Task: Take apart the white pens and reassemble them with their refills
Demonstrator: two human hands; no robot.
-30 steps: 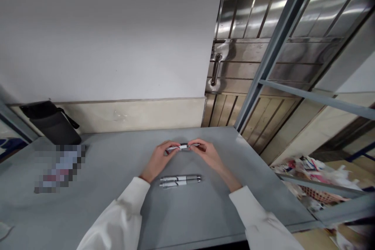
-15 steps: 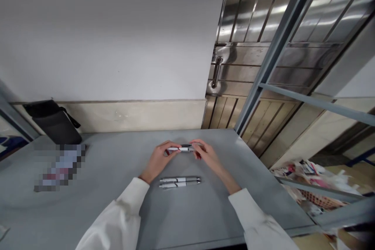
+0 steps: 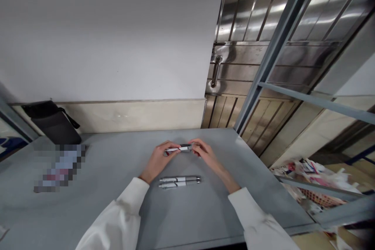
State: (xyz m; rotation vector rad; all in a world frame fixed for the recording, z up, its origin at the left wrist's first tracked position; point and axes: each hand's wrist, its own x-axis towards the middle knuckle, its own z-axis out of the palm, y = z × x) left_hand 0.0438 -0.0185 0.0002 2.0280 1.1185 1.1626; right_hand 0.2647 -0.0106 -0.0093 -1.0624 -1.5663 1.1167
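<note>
Between the two hands, a white pen was held level above the tabletop. Left hand pinched one end, right hand the other. Two pens lay side by side just below the wrists. Likely fitting or twisting the barrel; needs steady grip.

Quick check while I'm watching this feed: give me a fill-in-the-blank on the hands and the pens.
1. Both hands, left hand and right hand, hold one ____ between them.
2. On the grey table near the wrists lie ____ more pens, side by side.
3. The black pouch leans against the ____ at the table's far left.

Missing words: pen; two; wall
</note>
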